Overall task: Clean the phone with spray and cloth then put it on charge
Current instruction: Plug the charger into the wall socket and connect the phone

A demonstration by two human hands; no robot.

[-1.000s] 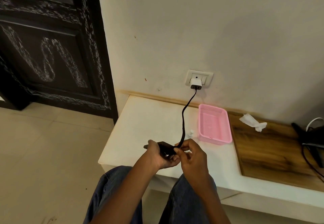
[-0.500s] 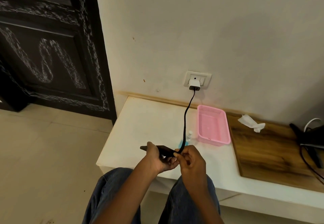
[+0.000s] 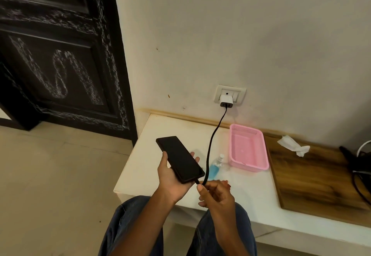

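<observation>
The phone [image 3: 179, 159] is plain black, and so is the cable [image 3: 212, 143]. The plug [image 3: 226, 101] is white with a dark underside. The basket [image 3: 248, 148] is pink, the spray bottle [image 3: 215, 167] blue with a white top. The board [image 3: 313, 179] shows brown wood grain; the door [image 3: 60, 55] is black with whitish scribbles.

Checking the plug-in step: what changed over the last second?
The left hand turned the phone from edge-on to flat and screen-up, lifting it clear of the right hand. The right hand, earlier closed over the phone's end, now only pinches the cable at the plug, which sits at the phone's bottom edge. Charger, pink basket, spray bottle and tissue stayed put.
</observation>
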